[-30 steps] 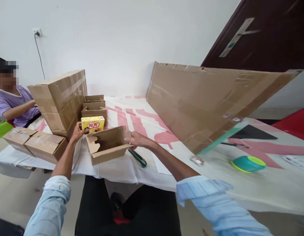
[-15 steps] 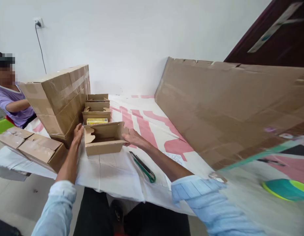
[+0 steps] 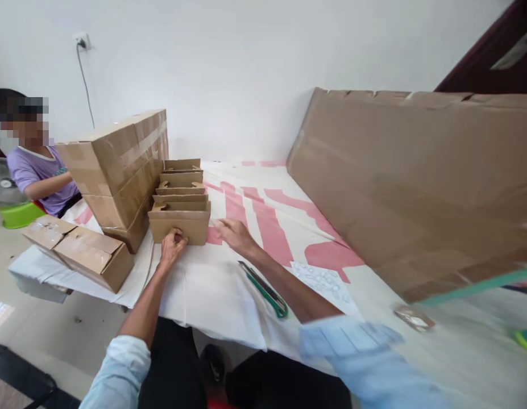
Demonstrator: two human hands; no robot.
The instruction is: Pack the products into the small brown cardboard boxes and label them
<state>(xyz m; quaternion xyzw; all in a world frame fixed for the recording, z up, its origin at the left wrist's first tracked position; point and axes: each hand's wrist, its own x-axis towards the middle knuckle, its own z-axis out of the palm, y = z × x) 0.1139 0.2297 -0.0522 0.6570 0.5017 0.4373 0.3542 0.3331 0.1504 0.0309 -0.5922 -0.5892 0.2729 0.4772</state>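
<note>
My left hand [image 3: 173,245] is at the low front wall of the nearest open cardboard box [image 3: 186,225], its fingers bunched against the board. To the right of that box is my right hand [image 3: 235,234], slightly blurred, with nothing in it and its fingertips apart from the box. Behind stand more open cardboard boxes [image 3: 180,183] in a row, flaps up. What lies inside the nearest box is hidden by its front wall. A green utility knife [image 3: 265,291] lies on the cloth below my right forearm.
Taped cartons [image 3: 122,170] are stacked left of the row, with two closed boxes [image 3: 86,247] in front of them. A large cardboard sheet [image 3: 399,187] leans at right. A printed paper [image 3: 325,281] lies beside my forearm. A person in purple [image 3: 41,179] sits at far left.
The nearest box has moved back against the row, and the yellow pack behind it is now out of sight. My right hand has let go of its side; my left hand has come to its front.
</note>
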